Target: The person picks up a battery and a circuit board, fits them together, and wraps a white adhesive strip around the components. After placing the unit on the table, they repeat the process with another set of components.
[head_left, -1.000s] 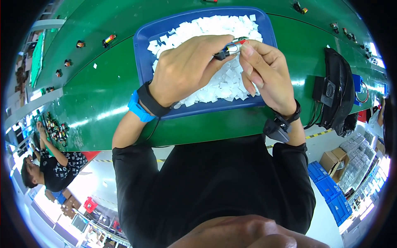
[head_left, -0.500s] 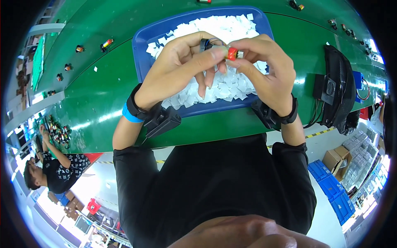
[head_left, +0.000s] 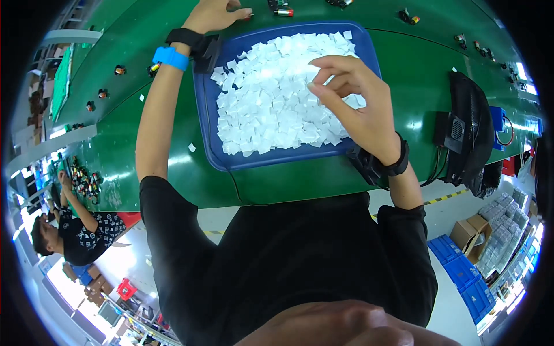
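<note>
Black-strapped left hand [head_left: 218,15], half-curled near a red-and-black component [head_left: 283,12], its hold unclear; right hand [head_left: 355,89], thumb and forefinger parted, nothing visible between, above white squares [head_left: 271,98]. The well-filled blue tray [head_left: 288,161] suggests much left; components spaced along the green bench [head_left: 415,86] may be done.

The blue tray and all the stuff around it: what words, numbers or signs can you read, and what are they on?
None that I can read.
Blue tray: no writing I can see.
White squares: no writing I can see.
Red-ended part: too small to read.
Co-worker's shirt: white pattern, too small to read.
</note>
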### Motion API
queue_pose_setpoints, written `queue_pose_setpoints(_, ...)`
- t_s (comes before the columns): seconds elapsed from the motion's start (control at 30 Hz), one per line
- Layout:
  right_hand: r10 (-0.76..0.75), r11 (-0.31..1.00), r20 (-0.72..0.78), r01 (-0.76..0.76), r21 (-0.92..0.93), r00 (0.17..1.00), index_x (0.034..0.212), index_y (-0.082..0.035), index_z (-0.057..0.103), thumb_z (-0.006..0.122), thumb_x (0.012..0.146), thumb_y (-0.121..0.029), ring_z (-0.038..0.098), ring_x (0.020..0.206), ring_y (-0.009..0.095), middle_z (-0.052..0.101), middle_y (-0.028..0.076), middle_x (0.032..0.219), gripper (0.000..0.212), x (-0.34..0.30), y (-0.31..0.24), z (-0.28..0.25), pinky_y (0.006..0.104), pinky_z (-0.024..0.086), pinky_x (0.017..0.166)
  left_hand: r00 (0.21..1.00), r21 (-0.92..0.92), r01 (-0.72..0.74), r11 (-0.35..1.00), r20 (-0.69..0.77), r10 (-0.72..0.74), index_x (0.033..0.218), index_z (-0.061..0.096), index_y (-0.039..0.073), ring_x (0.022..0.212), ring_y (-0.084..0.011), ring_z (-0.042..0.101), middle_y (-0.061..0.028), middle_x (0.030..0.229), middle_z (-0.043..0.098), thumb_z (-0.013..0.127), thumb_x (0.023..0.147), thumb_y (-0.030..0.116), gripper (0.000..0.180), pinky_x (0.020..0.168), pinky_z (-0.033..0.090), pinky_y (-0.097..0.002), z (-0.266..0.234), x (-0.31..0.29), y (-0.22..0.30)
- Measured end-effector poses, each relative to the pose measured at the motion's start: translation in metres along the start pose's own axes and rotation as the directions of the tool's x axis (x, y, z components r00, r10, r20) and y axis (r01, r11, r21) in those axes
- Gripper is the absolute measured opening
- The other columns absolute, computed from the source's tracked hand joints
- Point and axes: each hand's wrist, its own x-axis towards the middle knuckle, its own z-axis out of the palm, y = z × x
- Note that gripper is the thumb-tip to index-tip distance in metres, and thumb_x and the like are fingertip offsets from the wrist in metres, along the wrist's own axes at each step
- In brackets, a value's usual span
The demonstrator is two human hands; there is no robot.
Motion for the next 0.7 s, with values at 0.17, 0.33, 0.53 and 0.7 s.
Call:
queue_pose_setpoints(0.17, -0.012, 1.000, 0.010, 0.012, -0.022, 1.000, 0.117, -0.003, 0.067, 0.073, 0.089, -0.003, 0.069, 0.075, 0.011, 0.068, 0.005, 0.095, 0.028, -0.002, 0.002, 0.000, 0.0229, 0.055, 0.067, 0.999, 0.141, 0.004, 0.990, 0.045, -0.011, 0.092, 0.073, 0.000, 0.071, -0.0371, 0.067, -0.0190, 0.086, 0.073, 0.071, 0.089, 0.042, 0.042, 0.068, 0.054, -0.0482, 0.022, 0.039, 0.022)
queue_pose_setpoints(0.33, -0.044, 0.998, 0.009, 0.045, -0.051, 0.999, 0.115, -0.003, 0.068, 0.073, 0.089, -0.003, 0.069, 0.074, 0.010, 0.068, 0.005, 0.094, 0.027, 0.000, 0.005, -0.002, 0.0225, 0.054, 0.066, 1.000, 0.022, 0.027, 0.999, 0.001, -0.027, 0.094, 0.073, 0.001, 0.070, -0.0299, 0.070, -0.0156, 0.083, 0.074, 0.072, 0.088, 0.044, 0.043, 0.067, 0.055, -0.0418, 0.019, 0.036, 0.031)
queue_pose_setpoints(0.53, -0.009, 0.996, -0.115, -0.001, -0.087, 0.993, 0.113, -0.002, 0.069, 0.073, 0.089, -0.003, 0.068, 0.074, 0.010, 0.068, 0.005, 0.093, 0.025, 0.002, 0.004, -0.006, 0.0221, 0.053, 0.066, 0.956, -0.610, -0.263, 0.748, -0.268, 0.117, 0.097, 0.069, 0.000, 0.071, -0.0178, 0.067, -0.0103, 0.083, 0.072, 0.073, 0.090, 0.028, 0.029, 0.066, 0.053, -0.0298, -0.020, -0.033, 0.113)
queue_pose_setpoints(0.7, 0.096, 0.989, -0.093, -0.105, -0.099, 0.991, 0.110, 0.000, 0.070, 0.072, 0.090, -0.003, 0.070, 0.074, 0.011, 0.071, 0.007, 0.091, 0.020, 0.003, 0.001, -0.006, 0.0223, 0.053, 0.063, 0.989, -0.589, -0.084, 0.804, -0.146, -0.003, 0.096, 0.070, 0.006, 0.071, -0.0241, 0.068, -0.0086, 0.084, 0.072, 0.078, 0.085, 0.016, 0.017, 0.068, 0.055, -0.0321, -0.029, -0.098, 0.163)
